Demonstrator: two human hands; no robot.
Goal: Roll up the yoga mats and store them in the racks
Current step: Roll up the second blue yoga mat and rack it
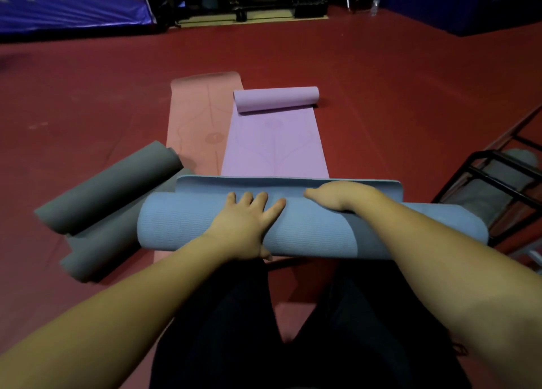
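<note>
Now, left hand (243, 227) flat, fingers spread on blue mat roll (181, 224), right hand (340, 196) seemingly flat too, neither grip closed

Blue mat (293, 230): its lower edge at 6 o'clock is hidden behind both forearms and the lap.
Right hand (341, 196): fingers curl over the roll; their tips cannot be seen.
Rack (498, 180): cut off by the frame's edge at 3 o'clock; the grey roll inside is partly masked by bars.
Pink mat (202, 118): near half covered by the purple mat (272, 145) and grey rolls (108, 189).
Banner (67, 4): lettering at 11 o'clock too blurred to read.
</note>
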